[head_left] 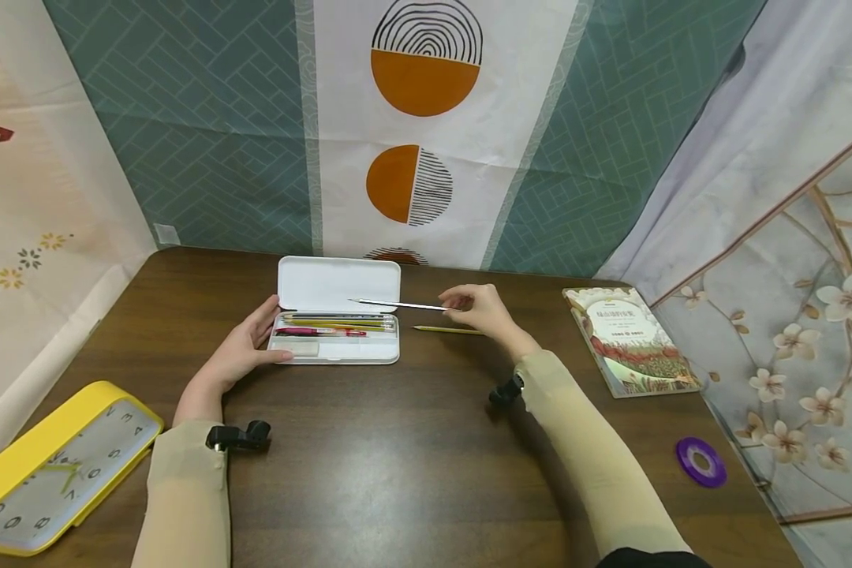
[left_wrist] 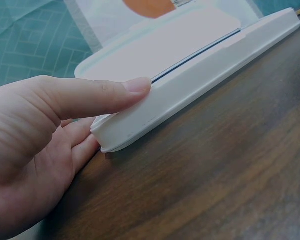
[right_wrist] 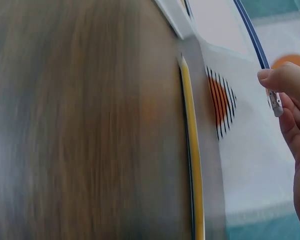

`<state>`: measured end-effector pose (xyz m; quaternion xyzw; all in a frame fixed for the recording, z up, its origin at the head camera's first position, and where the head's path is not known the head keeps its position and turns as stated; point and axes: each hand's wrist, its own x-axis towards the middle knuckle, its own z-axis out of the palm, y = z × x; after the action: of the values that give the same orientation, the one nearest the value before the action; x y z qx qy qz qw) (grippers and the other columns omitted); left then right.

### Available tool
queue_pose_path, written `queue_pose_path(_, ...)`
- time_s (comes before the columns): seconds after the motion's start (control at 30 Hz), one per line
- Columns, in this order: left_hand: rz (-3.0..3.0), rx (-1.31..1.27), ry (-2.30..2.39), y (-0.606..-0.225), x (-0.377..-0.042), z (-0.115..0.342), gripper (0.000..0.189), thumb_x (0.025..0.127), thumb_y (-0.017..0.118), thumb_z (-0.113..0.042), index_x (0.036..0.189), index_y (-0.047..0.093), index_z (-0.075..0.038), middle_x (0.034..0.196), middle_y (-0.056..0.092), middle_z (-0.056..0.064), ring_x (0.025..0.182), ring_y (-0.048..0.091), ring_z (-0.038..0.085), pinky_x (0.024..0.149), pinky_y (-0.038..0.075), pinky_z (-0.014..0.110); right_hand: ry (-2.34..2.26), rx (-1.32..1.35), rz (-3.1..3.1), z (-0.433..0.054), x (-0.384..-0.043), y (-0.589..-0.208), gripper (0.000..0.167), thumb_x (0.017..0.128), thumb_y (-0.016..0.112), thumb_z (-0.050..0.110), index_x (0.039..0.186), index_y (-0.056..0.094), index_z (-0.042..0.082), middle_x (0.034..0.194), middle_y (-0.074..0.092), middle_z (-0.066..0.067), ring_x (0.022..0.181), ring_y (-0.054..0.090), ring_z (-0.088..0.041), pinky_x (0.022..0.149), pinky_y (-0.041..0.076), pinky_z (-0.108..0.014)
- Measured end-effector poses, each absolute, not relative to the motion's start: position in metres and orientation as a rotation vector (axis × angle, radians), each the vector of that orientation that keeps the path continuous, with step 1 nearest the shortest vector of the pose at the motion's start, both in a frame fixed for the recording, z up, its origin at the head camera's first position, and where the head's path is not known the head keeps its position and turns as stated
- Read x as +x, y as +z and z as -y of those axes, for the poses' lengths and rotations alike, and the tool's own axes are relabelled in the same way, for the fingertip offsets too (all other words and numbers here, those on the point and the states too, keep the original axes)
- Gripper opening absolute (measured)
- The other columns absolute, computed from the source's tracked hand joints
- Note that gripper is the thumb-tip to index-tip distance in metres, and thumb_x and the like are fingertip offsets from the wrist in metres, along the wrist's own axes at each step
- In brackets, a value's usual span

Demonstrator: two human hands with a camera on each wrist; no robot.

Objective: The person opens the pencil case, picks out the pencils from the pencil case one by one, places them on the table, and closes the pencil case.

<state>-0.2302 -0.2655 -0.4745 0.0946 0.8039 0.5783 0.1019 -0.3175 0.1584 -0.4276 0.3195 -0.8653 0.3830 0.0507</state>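
A white pencil case (head_left: 348,361) lies with its lid (head_left: 337,280) raised at the back. Inside are several pencils (head_left: 341,320), a red pen (head_left: 319,332) and a whitish block (head_left: 300,348). My left hand (head_left: 236,355) grips the case's left end, its thumb on the front rim and its other fingers around the side. Between thumb and fingers, my right hand (head_left: 484,310) pinches a dark blue pencil (right_wrist: 254,37) near its eraser end, the tip pointing left over the lid. Below that hand, a yellow pencil (right_wrist: 192,135) lies on the table, right of the case.
A yellow-framed clock (head_left: 78,469) lies at the left of the brown wooden table (head_left: 369,473). To the right are a book (head_left: 632,339) and a purple tape roll (head_left: 703,462). A patterned cloth (head_left: 241,158) hangs along the back edge.
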Motion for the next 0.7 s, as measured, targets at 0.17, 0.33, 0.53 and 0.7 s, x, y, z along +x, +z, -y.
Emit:
queue_pose_path(0.17,-2.374,0.290,1.710,-0.475,-0.230,0.267,0.108,0.084,0.077,-0.012,0.159,-0.001,-0.019,0.165,0.009,0.011,0.150,0.015,0.036,0.106,0.030,0.004,1.197,0.878,2.670,-0.185,-0.318,-0.427,0.024,0.082,0.075,0.000,0.105,0.073,-0.005,0.085,0.073,-0.013,0.074,0.064,-0.017,0.067,0.053,-0.023)
queue_pose_path(0.33,-2.377,0.291,1.709,-0.475,-0.230,0.266,0.108,0.084,0.077,-0.012,0.159,-0.001,-0.018,0.165,0.009,0.011,0.150,0.015,0.036,0.105,0.030,0.004,1.235,0.808,2.698,-0.212,-0.317,-0.429,0.024,0.082,0.076,0.002,0.105,0.073,-0.005,0.086,0.074,-0.014,0.075,0.062,-0.012,0.067,0.050,-0.020)
queue_pose_path(0.53,-2.374,0.285,1.713,-0.474,-0.229,0.265,0.109,0.083,0.078,-0.012,0.159,-0.001,-0.017,0.165,0.009,0.011,0.150,0.015,0.035,0.106,0.031,0.005,1.335,0.743,2.766,-0.235,-0.313,-0.436,0.027,0.081,0.077,0.001,0.106,0.071,-0.008,0.089,0.073,-0.020,0.073,0.062,-0.006,0.065,0.050,-0.017)
queue_pose_path(0.7,-2.368,0.274,1.726,-0.473,-0.229,0.265,0.110,0.083,0.078,-0.011,0.159,0.000,-0.017,0.165,0.009,0.011,0.150,0.014,0.034,0.104,0.031,0.004,1.318,0.740,2.825,-0.246,-0.310,-0.441,0.025,0.081,0.074,-0.004,0.105,0.072,-0.007,0.087,0.072,-0.019,0.072,0.062,-0.003,0.064,0.051,-0.018)
